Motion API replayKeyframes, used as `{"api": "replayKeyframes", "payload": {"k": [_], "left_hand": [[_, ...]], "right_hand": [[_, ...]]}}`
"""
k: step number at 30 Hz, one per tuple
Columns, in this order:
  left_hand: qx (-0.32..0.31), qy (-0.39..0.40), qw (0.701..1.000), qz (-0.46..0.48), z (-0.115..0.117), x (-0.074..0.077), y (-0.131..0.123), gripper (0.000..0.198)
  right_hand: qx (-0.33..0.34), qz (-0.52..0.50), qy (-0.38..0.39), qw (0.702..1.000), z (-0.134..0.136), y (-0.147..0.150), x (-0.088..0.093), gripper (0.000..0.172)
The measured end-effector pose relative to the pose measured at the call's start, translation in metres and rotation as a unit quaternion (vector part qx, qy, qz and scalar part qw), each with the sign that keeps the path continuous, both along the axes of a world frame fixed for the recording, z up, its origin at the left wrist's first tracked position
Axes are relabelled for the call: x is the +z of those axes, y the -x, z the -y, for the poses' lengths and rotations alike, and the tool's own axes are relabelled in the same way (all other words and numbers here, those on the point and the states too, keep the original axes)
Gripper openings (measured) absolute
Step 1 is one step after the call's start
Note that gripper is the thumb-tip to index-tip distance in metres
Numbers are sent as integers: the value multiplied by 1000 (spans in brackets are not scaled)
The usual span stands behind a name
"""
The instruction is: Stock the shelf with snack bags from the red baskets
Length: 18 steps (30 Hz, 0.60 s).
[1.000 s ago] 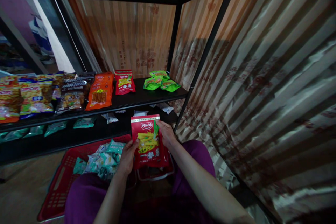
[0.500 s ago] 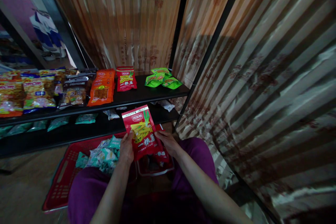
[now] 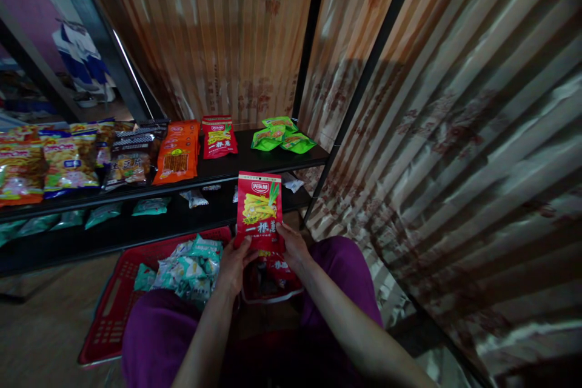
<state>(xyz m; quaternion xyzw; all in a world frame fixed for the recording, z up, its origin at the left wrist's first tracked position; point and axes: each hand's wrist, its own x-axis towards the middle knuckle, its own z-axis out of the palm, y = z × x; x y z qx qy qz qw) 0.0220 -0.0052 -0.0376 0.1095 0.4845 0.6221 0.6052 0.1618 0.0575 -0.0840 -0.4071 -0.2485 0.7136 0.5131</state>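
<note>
Between my two hands stands a red snack packet (image 3: 260, 209) with yellow sticks and a green onion pictured on it, its front facing me. My left hand (image 3: 234, 264) grips its lower left corner, thumb on the front. Its lower right edge is held by my right hand (image 3: 293, 247). Just below, more red packets (image 3: 279, 270) lie in a small basket (image 3: 273, 299) between my knees. On the upper shelf, a matching red packet (image 3: 219, 136) stands upright beside orange packets (image 3: 178, 148).
Green packets (image 3: 284, 135) lie at the right end of the black shelf (image 3: 254, 163). Brown chip bags (image 3: 130, 160) and yellow-orange bags (image 3: 70, 163) stand farther left. A red basket (image 3: 107, 309) holds teal-and-white packets (image 3: 188, 270). A pleated curtain (image 3: 445, 151) hangs at right.
The held red packet has moved right and slightly up, turning from tilted to nearly upright. My left hand has shifted right and down to its lower corner.
</note>
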Motion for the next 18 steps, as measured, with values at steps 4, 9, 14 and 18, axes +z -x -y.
{"api": "replayKeyframes", "payload": {"k": [4, 9, 14, 18], "left_hand": [[78, 17, 997, 19, -2, -5, -9, 23], [73, -3, 997, 13, -1, -4, -11, 27], [95, -16, 995, -15, 2, -5, -14, 37], [132, -10, 990, -54, 2, -5, -14, 41]], "right_hand": [[5, -19, 14, 1000, 3, 2, 10, 31], [75, -37, 36, 996, 3, -2, 21, 31], [34, -38, 15, 999, 1, 2, 24, 30], [0, 4, -26, 1000, 0, 10, 27, 31]]}}
